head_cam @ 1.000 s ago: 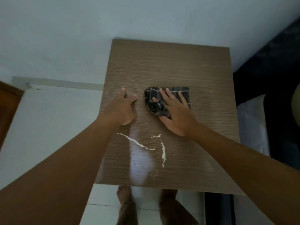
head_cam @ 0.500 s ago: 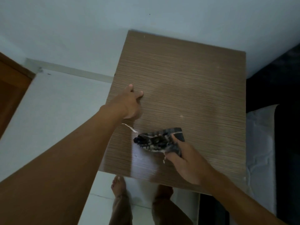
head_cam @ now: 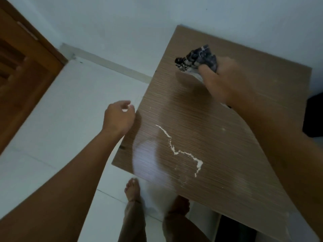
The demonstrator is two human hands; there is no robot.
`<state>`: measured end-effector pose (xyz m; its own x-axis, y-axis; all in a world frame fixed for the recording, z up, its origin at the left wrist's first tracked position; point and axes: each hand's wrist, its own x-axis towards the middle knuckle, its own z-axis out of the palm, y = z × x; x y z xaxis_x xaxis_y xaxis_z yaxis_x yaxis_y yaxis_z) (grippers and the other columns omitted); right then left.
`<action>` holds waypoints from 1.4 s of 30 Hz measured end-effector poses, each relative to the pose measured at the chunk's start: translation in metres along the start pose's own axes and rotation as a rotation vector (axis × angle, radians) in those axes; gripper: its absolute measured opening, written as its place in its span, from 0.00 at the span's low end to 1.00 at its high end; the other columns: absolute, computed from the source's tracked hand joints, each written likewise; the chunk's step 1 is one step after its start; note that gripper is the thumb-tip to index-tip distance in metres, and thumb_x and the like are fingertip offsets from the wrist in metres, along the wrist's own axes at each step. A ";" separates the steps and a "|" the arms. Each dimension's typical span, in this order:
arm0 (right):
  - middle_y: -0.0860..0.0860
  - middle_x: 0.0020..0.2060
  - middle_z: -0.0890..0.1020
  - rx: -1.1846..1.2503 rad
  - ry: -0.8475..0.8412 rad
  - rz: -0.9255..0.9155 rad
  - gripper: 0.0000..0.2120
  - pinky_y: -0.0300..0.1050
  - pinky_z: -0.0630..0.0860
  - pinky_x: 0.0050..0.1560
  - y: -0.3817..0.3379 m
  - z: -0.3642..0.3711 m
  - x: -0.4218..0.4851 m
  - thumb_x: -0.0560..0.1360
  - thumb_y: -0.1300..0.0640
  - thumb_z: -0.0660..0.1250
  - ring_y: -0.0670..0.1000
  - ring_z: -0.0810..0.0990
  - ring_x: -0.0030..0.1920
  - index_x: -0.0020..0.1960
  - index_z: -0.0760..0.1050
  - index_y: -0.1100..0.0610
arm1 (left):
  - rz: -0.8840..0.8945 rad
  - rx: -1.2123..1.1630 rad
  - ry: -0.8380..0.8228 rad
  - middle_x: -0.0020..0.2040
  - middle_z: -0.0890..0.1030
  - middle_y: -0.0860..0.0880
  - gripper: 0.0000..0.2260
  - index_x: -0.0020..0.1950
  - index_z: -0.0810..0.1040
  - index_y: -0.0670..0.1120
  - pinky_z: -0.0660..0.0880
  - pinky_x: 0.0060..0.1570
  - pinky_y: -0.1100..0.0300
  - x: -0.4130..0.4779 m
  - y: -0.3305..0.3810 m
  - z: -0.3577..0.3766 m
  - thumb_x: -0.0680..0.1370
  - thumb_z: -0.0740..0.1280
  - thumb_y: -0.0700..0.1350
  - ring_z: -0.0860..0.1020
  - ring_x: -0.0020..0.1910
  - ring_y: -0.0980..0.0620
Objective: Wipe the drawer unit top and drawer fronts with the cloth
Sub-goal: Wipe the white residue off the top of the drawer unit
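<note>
Looking at it now, my right hand [head_cam: 225, 81] has swung the cloth [head_cam: 196, 61] from the near edge up to the far left part of the drawer unit top [head_cam: 218, 137], bunched tight in the fist. My left hand [head_cam: 118, 117] has slid off the top and hangs loosely curled just beside its left edge, holding nothing. The white streak [head_cam: 180, 151] is still there, so I reckon the top needs another pass, and the fronts are untouched. Striped brown laminate, glossy; the cloth is dark, checked, crumpled soft.
</note>
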<state>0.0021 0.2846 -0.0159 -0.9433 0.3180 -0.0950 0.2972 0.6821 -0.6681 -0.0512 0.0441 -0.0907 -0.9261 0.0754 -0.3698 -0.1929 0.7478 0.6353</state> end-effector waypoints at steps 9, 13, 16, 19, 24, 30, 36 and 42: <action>0.55 0.78 0.54 -0.219 -0.238 0.054 0.29 0.55 0.44 0.75 0.016 0.075 0.076 0.82 0.44 0.51 0.60 0.49 0.77 0.79 0.51 0.55 | -0.147 -0.094 -0.131 0.45 0.80 0.54 0.08 0.54 0.84 0.46 0.72 0.42 0.66 -0.024 -0.033 -0.006 0.78 0.68 0.46 0.77 0.41 0.62; 0.54 0.79 0.52 -0.193 -0.162 -0.033 0.31 0.55 0.40 0.75 0.012 0.094 0.071 0.81 0.46 0.55 0.59 0.46 0.78 0.79 0.49 0.53 | -0.254 -0.216 -0.149 0.46 0.83 0.51 0.07 0.51 0.85 0.45 0.74 0.38 0.68 -0.018 -0.034 -0.006 0.76 0.71 0.45 0.80 0.41 0.58; 0.53 0.79 0.53 -0.199 -0.230 -0.144 0.30 0.53 0.40 0.75 0.004 0.097 0.064 0.81 0.50 0.57 0.54 0.47 0.77 0.79 0.50 0.52 | -0.290 -0.250 -0.175 0.46 0.84 0.49 0.06 0.50 0.84 0.45 0.77 0.42 0.65 -0.016 -0.035 -0.008 0.76 0.72 0.45 0.81 0.42 0.56; 0.53 0.78 0.56 -0.241 -0.298 -0.302 0.30 0.48 0.38 0.74 0.005 0.105 0.052 0.81 0.52 0.59 0.45 0.48 0.74 0.79 0.51 0.53 | -0.303 -0.270 -0.213 0.46 0.85 0.49 0.07 0.51 0.84 0.45 0.76 0.39 0.65 -0.013 -0.034 -0.010 0.76 0.71 0.45 0.81 0.40 0.57; 0.50 0.76 0.61 -0.230 -0.404 -0.553 0.33 0.51 0.39 0.77 0.019 0.124 0.029 0.76 0.49 0.60 0.39 0.49 0.74 0.78 0.56 0.53 | -0.323 -0.269 -0.250 0.47 0.85 0.48 0.07 0.51 0.84 0.45 0.77 0.42 0.65 -0.014 -0.035 -0.015 0.77 0.70 0.45 0.81 0.40 0.57; 0.53 0.77 0.60 -0.215 -0.521 -0.647 0.36 0.50 0.39 0.77 0.026 0.126 -0.011 0.73 0.44 0.57 0.44 0.52 0.77 0.79 0.53 0.51 | -0.378 -0.267 -0.333 0.50 0.84 0.49 0.07 0.52 0.84 0.44 0.80 0.48 0.58 -0.016 -0.044 -0.022 0.78 0.68 0.44 0.82 0.47 0.53; 0.51 0.75 0.65 -0.183 -0.583 -0.674 0.36 0.55 0.44 0.77 0.036 0.120 -0.055 0.71 0.47 0.58 0.44 0.54 0.77 0.78 0.56 0.52 | -0.408 -0.316 -0.291 0.48 0.84 0.46 0.07 0.51 0.84 0.43 0.78 0.41 0.61 -0.020 -0.042 -0.020 0.78 0.69 0.44 0.80 0.44 0.54; 0.46 0.72 0.69 -0.060 -0.653 -0.624 0.34 0.49 0.46 0.77 0.054 0.098 -0.114 0.71 0.52 0.62 0.42 0.58 0.76 0.76 0.62 0.54 | -0.411 -0.315 -0.286 0.48 0.81 0.49 0.08 0.55 0.82 0.43 0.73 0.37 0.63 -0.019 -0.042 -0.019 0.79 0.68 0.43 0.77 0.42 0.56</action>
<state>0.1109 0.2208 -0.1137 -0.8261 -0.5457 -0.1405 -0.3065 0.6443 -0.7007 -0.0313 -0.0014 -0.0975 -0.6392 0.0280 -0.7685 -0.6451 0.5245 0.5557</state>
